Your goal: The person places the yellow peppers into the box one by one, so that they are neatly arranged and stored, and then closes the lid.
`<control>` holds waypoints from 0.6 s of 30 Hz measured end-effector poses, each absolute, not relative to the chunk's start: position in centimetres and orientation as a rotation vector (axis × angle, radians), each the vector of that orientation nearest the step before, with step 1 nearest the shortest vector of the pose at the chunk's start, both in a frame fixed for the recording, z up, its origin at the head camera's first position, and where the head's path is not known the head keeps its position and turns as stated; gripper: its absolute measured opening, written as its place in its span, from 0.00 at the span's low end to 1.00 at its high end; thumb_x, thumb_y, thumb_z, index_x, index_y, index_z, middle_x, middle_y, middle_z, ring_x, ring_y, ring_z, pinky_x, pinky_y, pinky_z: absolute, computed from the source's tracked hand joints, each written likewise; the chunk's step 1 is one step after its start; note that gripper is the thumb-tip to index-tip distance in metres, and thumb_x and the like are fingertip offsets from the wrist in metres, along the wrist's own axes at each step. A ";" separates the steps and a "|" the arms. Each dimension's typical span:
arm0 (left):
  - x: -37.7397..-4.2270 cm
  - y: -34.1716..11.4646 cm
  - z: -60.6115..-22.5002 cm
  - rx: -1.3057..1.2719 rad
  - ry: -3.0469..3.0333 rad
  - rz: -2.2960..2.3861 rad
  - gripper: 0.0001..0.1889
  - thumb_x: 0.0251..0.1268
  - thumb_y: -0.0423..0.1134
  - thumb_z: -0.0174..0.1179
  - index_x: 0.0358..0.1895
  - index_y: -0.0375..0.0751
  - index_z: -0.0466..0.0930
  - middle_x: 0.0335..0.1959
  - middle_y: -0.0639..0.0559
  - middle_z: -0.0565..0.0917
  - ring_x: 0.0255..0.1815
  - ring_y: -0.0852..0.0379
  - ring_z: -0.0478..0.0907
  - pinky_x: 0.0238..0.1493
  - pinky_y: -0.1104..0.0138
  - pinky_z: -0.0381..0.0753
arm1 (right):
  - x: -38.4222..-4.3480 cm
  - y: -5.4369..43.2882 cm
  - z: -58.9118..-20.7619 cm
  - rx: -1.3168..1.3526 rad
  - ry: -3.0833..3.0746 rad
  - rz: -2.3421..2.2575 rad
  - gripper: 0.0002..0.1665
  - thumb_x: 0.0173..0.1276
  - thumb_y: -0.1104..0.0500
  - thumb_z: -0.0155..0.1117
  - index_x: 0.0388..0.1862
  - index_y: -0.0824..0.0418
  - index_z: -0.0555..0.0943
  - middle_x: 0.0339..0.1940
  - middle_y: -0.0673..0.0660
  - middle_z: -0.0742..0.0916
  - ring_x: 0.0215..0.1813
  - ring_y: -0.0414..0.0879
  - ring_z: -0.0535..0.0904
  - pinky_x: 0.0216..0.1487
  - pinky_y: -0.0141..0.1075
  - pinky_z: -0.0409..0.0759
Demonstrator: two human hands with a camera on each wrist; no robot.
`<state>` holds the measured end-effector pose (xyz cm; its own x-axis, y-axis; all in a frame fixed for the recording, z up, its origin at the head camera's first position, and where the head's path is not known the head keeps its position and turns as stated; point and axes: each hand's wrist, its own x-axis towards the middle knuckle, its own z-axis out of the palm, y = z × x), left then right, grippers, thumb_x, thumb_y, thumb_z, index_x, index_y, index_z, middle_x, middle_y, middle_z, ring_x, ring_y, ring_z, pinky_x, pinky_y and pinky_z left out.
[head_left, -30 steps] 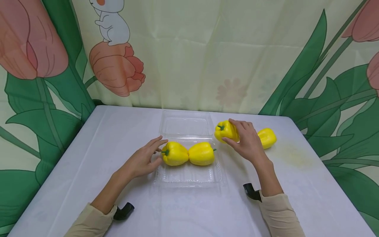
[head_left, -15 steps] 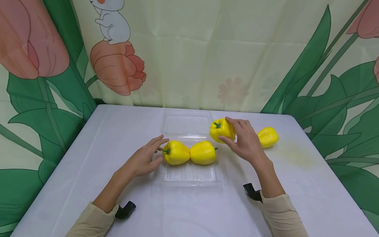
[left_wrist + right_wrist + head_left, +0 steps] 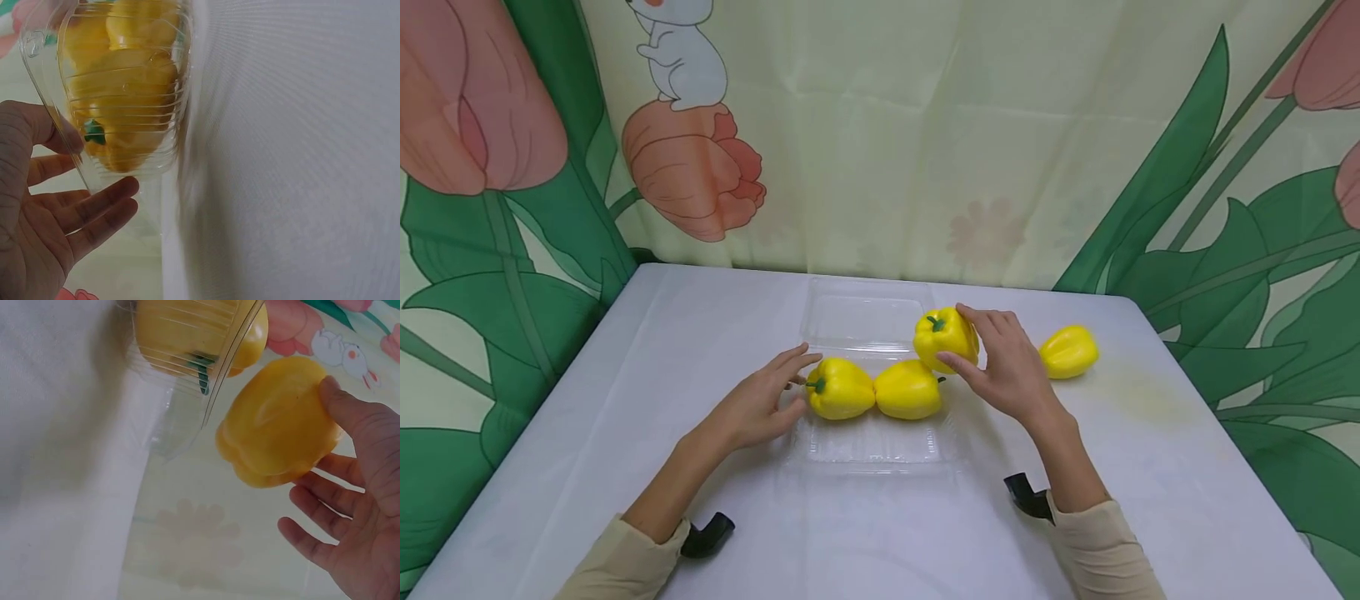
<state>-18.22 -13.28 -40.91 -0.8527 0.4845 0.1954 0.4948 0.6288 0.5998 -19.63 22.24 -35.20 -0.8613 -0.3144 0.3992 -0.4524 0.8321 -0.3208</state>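
We are seeing a clear clamshell tray [image 3: 872,450] lying open on the tabletop [image 3: 625,375], holding 2 yellow peppers [image 3: 872,389] side by side. Our right hand [image 3: 1000,367] is gripping a 3rd pepper [image 3: 942,335] above the tray's far right corner. Our left hand [image 3: 760,404], fingers relaxed, is touching the tray's left edge. A 4th pepper [image 3: 1067,352] is lying far right.

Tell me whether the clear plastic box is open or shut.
Open: the clear box has its lid folded back flat on the table, with two yellow peppers inside.
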 end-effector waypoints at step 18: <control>-18.1 -13.4 -40.9 -0.856 -2.817 -1.039 0.32 0.66 0.33 0.57 0.75 0.41 0.67 0.79 0.36 0.62 0.56 0.47 0.83 0.37 0.64 0.78 | -18.9 21.6 -34.8 0.612 -2.599 0.657 0.42 0.60 0.46 0.79 0.70 0.58 0.76 0.57 0.59 0.84 0.61 0.56 0.74 0.58 0.54 0.79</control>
